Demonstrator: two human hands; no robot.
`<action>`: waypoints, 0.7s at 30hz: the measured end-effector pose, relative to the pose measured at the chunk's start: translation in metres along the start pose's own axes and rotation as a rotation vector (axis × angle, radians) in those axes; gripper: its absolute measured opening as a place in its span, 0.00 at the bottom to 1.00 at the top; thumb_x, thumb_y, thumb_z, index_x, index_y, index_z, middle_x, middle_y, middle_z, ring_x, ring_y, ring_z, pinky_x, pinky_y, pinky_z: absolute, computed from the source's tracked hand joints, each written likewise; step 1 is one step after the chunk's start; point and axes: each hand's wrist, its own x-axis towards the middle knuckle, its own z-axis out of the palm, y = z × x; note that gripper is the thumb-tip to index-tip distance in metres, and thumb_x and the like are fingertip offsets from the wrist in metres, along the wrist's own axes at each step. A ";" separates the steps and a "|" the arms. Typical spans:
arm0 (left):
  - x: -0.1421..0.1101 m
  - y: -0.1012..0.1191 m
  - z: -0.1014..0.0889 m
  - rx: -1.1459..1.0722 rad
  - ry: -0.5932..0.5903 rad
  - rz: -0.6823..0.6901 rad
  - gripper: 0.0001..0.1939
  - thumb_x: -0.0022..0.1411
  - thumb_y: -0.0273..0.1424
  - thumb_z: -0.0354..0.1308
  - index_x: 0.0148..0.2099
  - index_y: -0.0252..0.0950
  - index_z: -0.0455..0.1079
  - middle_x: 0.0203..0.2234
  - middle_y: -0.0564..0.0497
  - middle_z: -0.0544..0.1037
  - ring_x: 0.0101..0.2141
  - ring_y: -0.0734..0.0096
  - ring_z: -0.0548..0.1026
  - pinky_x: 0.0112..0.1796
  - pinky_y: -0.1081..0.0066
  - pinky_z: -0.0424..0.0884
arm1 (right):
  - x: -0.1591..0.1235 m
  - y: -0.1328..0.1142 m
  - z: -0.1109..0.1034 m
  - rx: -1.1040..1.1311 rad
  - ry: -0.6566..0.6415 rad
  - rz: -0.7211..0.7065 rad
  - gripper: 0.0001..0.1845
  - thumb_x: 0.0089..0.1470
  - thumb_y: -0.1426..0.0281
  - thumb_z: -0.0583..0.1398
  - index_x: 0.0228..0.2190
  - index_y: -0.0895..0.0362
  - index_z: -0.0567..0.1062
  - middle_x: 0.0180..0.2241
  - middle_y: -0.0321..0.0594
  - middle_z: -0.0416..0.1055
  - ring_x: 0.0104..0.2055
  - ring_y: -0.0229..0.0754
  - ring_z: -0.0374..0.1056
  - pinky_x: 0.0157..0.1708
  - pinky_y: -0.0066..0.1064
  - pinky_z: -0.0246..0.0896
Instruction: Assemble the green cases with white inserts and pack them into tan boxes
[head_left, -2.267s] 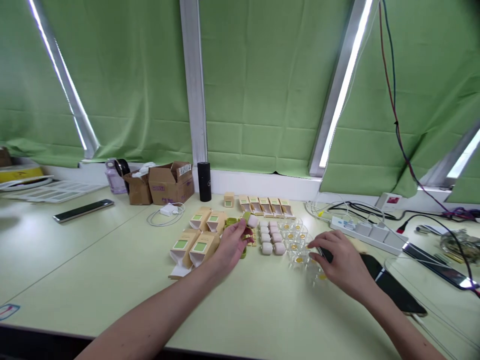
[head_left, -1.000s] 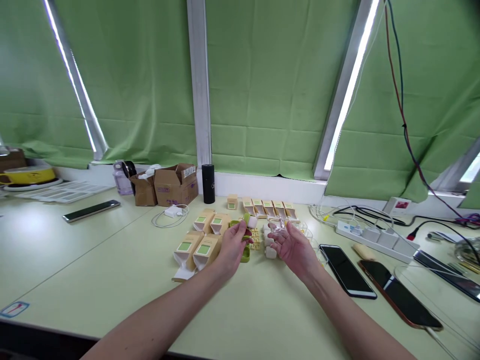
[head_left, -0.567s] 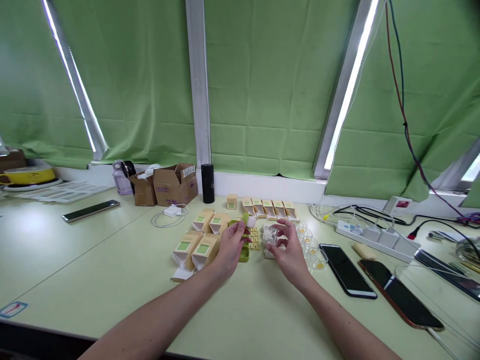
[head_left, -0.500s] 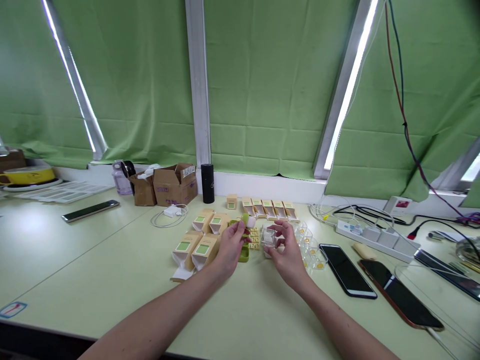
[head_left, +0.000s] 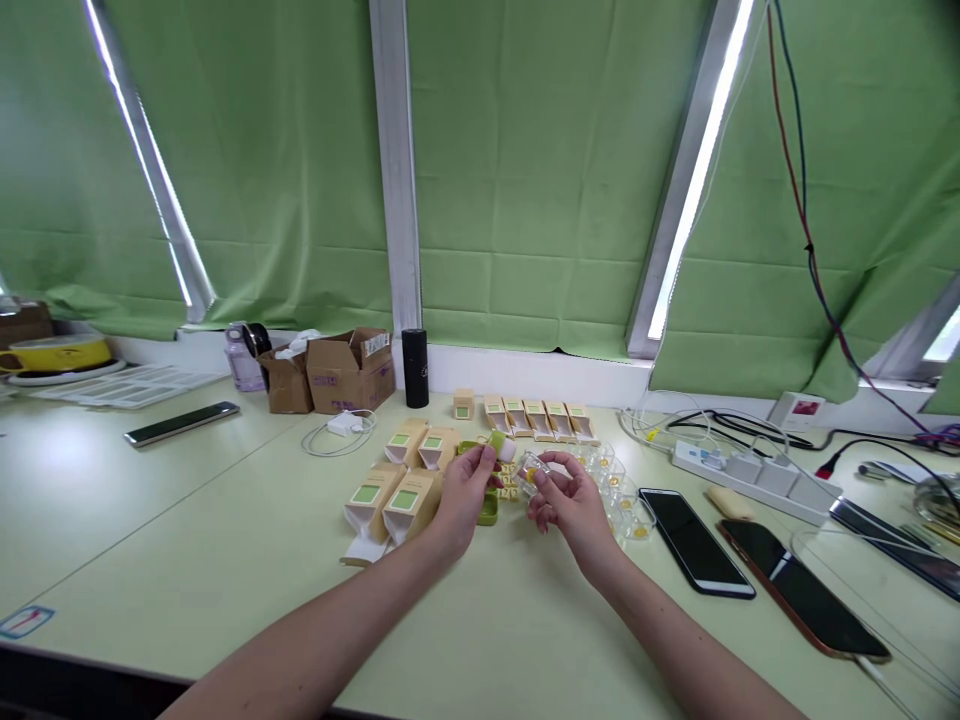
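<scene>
My left hand (head_left: 465,500) is closed on a small green piece with a pale, whitish end (head_left: 504,447); its exact kind I cannot make out. My right hand (head_left: 576,508) pinches a small clear plastic cup (head_left: 529,472) with a yellow spot inside, tilted toward the left hand. The two held pieces are close but apart. Beneath and between the hands lie small yellow pieces (head_left: 509,493) in rows and green cases (head_left: 488,511), partly hidden by the left hand. Right of my right hand stand several more clear cups (head_left: 613,470) with yellow spots.
Open small cartons (head_left: 409,500) stand left of my left hand, and a row of others (head_left: 536,418) lies behind. Rightward are a phone (head_left: 694,540), another phone (head_left: 799,585) and a power strip (head_left: 754,480) with cables. A black bottle (head_left: 415,368) and brown boxes (head_left: 349,370) stand at the back.
My right hand has lifted the clear cup and tilted it toward the left, its grip now a pinch. The green piece in my left hand has shifted slightly right and down.
</scene>
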 end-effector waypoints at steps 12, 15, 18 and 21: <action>-0.003 0.002 0.001 0.108 -0.056 0.031 0.27 0.56 0.56 0.69 0.37 0.34 0.77 0.30 0.50 0.77 0.28 0.73 0.70 0.31 0.75 0.68 | -0.006 -0.006 0.000 0.339 -0.087 0.086 0.27 0.49 0.50 0.74 0.42 0.51 0.75 0.31 0.33 0.77 0.31 0.46 0.81 0.33 0.35 0.75; -0.006 0.005 0.003 0.140 -0.078 0.040 0.27 0.56 0.56 0.69 0.37 0.34 0.77 0.30 0.49 0.78 0.28 0.72 0.71 0.31 0.74 0.68 | -0.006 -0.006 0.000 0.338 -0.094 0.084 0.27 0.49 0.51 0.74 0.43 0.51 0.75 0.31 0.33 0.76 0.31 0.46 0.80 0.34 0.36 0.75; -0.007 0.005 0.004 0.152 -0.096 0.042 0.27 0.56 0.56 0.69 0.39 0.35 0.78 0.32 0.48 0.79 0.30 0.72 0.72 0.32 0.74 0.70 | -0.006 -0.005 0.000 0.326 -0.105 0.076 0.27 0.49 0.51 0.74 0.43 0.51 0.75 0.34 0.36 0.78 0.32 0.46 0.80 0.35 0.37 0.75; -0.008 0.004 0.004 0.160 -0.109 0.043 0.26 0.56 0.55 0.70 0.40 0.35 0.78 0.34 0.47 0.80 0.31 0.70 0.74 0.34 0.72 0.71 | -0.006 -0.004 -0.001 0.309 -0.121 0.074 0.27 0.49 0.51 0.74 0.44 0.51 0.74 0.35 0.37 0.80 0.33 0.46 0.80 0.35 0.38 0.75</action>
